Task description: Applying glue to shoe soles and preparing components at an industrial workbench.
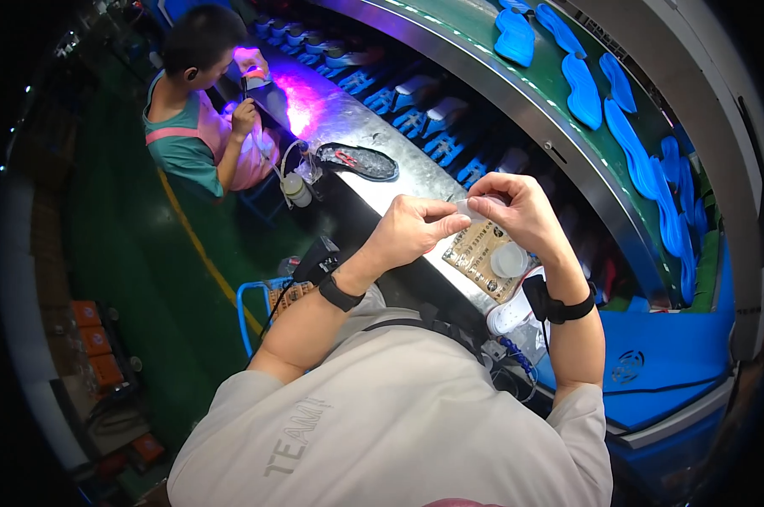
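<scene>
Above the metal bench (416, 190), my left hand (409, 228) and my right hand (517, 211) meet, both with fingers pinched. Between their fingertips stretches a small translucent whitish piece (465, 208), too small and partly covered to name. Just below my right hand lies a brown printed sheet (471, 258) on the bench. A round white plastic cup (509, 260) stands on that sheet. Close to my right wrist is a white shoe (509, 316), partly hidden by my forearm.
A dark oval tray (357, 162) with something red in it lies farther along the bench. Beyond that, a seated co-worker (200, 127) handles something under purple light. Shoes on blue holders (412, 118) line the far side. Blue sole-shaped pieces (583, 93) lie on the green conveyor (483, 72).
</scene>
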